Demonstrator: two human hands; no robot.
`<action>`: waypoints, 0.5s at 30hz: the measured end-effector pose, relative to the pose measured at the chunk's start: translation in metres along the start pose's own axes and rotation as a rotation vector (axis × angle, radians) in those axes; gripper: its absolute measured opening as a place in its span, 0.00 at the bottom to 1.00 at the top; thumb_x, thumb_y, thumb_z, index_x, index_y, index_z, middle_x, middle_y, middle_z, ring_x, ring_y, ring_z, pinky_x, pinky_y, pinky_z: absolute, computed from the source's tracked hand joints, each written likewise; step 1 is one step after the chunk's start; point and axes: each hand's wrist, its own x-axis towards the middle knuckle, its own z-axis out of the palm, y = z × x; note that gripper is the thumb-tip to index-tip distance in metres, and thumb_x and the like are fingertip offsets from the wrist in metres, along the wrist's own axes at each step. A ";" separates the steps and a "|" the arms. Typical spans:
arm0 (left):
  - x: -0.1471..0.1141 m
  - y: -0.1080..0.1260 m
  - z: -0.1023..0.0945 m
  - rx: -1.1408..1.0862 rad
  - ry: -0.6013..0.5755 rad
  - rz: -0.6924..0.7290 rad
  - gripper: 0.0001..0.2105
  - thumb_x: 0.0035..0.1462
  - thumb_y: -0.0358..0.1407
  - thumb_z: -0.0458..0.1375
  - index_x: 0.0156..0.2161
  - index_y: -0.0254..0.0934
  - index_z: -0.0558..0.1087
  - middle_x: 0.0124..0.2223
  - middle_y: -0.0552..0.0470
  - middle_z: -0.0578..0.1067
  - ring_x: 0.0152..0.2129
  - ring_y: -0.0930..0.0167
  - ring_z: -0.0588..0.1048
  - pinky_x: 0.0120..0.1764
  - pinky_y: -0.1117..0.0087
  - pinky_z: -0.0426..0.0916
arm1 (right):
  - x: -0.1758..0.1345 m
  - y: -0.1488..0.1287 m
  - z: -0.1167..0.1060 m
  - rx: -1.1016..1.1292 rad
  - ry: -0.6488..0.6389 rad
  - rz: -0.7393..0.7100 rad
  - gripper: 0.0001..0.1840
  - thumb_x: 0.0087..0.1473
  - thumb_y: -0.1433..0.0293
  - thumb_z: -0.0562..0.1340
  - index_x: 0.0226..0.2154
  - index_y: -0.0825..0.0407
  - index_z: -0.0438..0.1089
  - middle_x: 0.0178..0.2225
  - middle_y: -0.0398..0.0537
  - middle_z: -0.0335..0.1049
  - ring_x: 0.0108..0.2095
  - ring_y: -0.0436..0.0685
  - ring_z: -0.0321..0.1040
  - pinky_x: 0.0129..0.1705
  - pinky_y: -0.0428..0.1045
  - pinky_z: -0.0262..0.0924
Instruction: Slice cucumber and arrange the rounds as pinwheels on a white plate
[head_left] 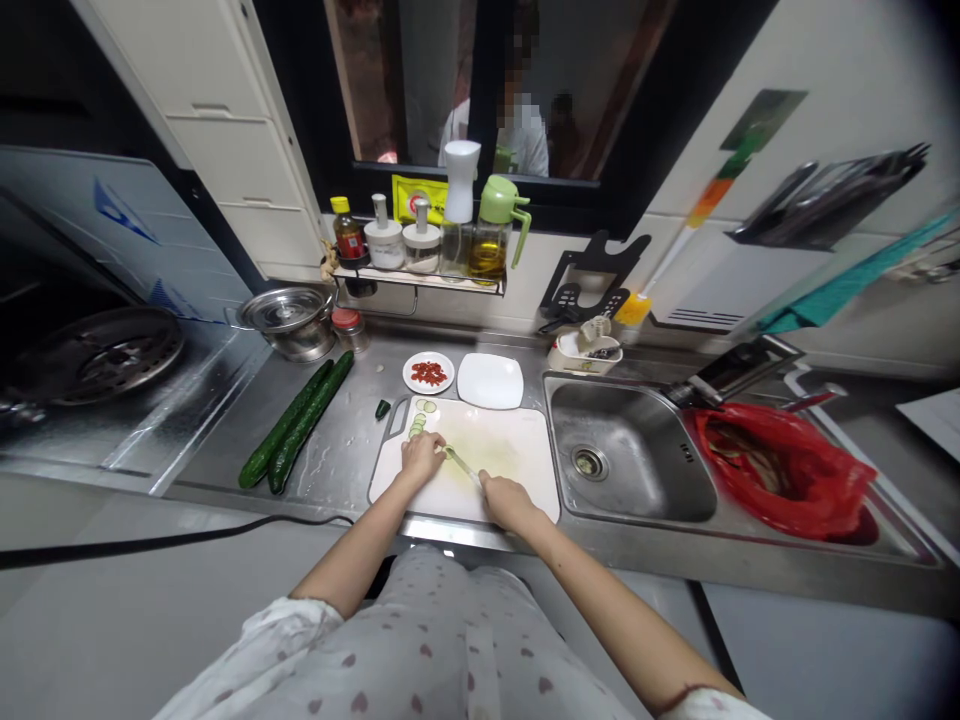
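Note:
My right hand (511, 500) is closed around the handle of a small knife (466, 467), its blade pointing left and away from me over the white cutting board (517, 450). Close to the knife tip, the curled fingers of my left hand (423, 456) hold a small pale-green piece of cucumber, mostly hidden by the fingers. Beyond that hand, several cucumber slices (418, 424) lie on the board's upper left. A dark green cucumber end (382, 409) rests on the counter just left of the board.
Two whole cucumbers (304, 420) lie left. Behind the board are a plate of red pieces (429, 373) and a white plate (490, 381). A sink (630, 450) and red bag (787, 480) are right; a lidded pot (289, 320) and condiment shelf (420, 276) stand at the back.

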 end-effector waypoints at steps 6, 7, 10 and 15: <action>0.000 0.001 -0.001 0.005 -0.004 -0.002 0.09 0.52 0.36 0.58 0.40 0.44 0.73 0.43 0.52 0.75 0.45 0.66 0.70 0.48 0.64 0.59 | 0.002 -0.003 -0.003 0.001 -0.011 0.012 0.18 0.56 0.78 0.49 0.49 0.57 0.60 0.40 0.61 0.73 0.42 0.59 0.71 0.40 0.50 0.60; 0.000 0.001 -0.001 0.007 -0.004 -0.002 0.09 0.52 0.36 0.59 0.40 0.44 0.73 0.43 0.52 0.75 0.44 0.66 0.70 0.48 0.64 0.59 | 0.002 -0.003 -0.003 0.000 -0.007 0.012 0.18 0.56 0.78 0.49 0.49 0.57 0.60 0.40 0.61 0.73 0.42 0.59 0.71 0.40 0.50 0.60; -0.001 0.001 -0.001 0.011 -0.006 0.000 0.09 0.52 0.36 0.58 0.41 0.44 0.73 0.42 0.52 0.75 0.45 0.65 0.70 0.48 0.63 0.59 | 0.003 -0.005 -0.004 -0.006 0.000 0.009 0.18 0.56 0.77 0.49 0.49 0.57 0.60 0.39 0.61 0.73 0.42 0.60 0.71 0.40 0.50 0.61; -0.002 0.003 -0.004 0.010 -0.002 0.004 0.09 0.52 0.36 0.58 0.40 0.44 0.74 0.42 0.52 0.75 0.45 0.65 0.70 0.48 0.63 0.59 | 0.008 -0.002 -0.006 -0.038 0.007 0.002 0.18 0.56 0.78 0.49 0.50 0.57 0.61 0.40 0.61 0.73 0.42 0.60 0.72 0.40 0.51 0.62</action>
